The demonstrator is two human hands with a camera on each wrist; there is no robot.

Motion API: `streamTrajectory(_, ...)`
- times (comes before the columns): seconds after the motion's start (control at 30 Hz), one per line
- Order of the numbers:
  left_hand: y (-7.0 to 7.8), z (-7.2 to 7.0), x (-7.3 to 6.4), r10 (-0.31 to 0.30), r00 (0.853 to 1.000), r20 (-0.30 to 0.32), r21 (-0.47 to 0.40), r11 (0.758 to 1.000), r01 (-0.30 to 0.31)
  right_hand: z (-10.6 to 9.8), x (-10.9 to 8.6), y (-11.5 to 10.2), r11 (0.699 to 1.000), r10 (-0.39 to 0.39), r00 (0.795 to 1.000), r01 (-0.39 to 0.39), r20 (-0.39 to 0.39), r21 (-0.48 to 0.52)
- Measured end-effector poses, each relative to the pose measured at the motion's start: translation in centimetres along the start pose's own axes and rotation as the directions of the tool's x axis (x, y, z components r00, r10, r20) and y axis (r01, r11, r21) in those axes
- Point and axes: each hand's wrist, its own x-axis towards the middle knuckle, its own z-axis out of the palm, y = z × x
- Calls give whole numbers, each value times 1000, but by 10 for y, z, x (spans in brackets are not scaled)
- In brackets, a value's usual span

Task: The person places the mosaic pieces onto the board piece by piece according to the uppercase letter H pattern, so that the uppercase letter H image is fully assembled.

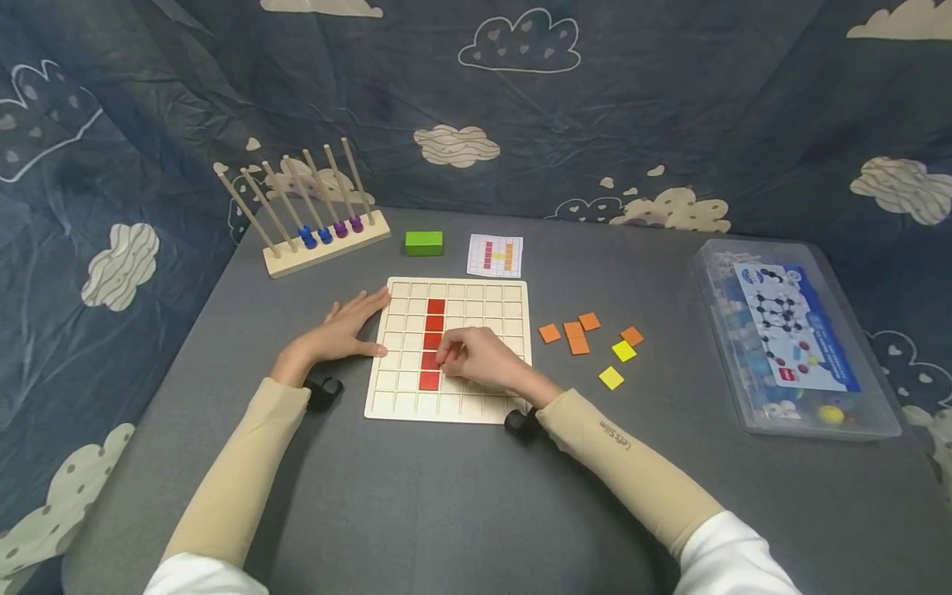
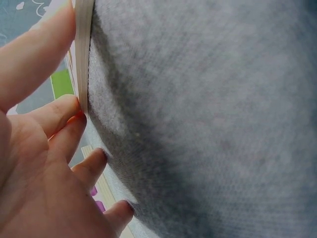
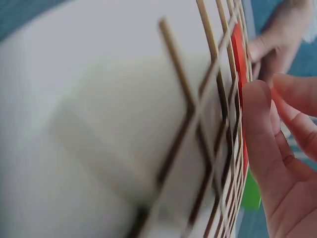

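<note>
White sleeves (image 1: 732,558): far behind the fingers.
Left hand (image 1: 342,335): fingers spread, touching the edge of the board (image 1: 483,294).
Right hand (image 1: 479,359): fingers curled; can't tell if they pinch anything.
Red squares (image 1: 432,340): on the board, beside right fingertips.

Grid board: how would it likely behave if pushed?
The grid board is probably stiff: its edges look straight. Broad and low, it would likely slide rather than tip. The red tiles might travel along, sitting within its grid.
</note>
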Motion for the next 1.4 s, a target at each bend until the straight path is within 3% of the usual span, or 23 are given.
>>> streamTrajectory(0.2,-5,2,0,-1,1000,-5,0,1000,1,-35,-27,28,980,62,998,-63,6,187)
streamTrajectory(0.4,-6,2,1,-12,1000,2,-1,1000,12,-78,-68,68,961,129,991,-118,-28,252)
streamTrajectory(0.63,-5,1,1,-15,1000,4,-1,1000,15,-122,-120,104,941,289,943,-248,-167,231)
streamTrajectory(0.77,-5,1,1,-19,1000,7,-2,1000,19,-137,-140,113,941,314,920,-268,-234,207)
streamTrajectory(1.03,-4,1,2,-12,1000,7,4,1000,12,-141,-148,118,952,296,912,-260,-284,159)
streamTrajectory(1.2,-5,2,2,-7,1000,8,7,1000,7,-137,-144,115,963,266,917,-267,-296,40)
streamTrajectory(1.4,-4,1,2,-1,1000,10,12,1000,1,-132,-138,117,949,270,908,-307,-320,-73)
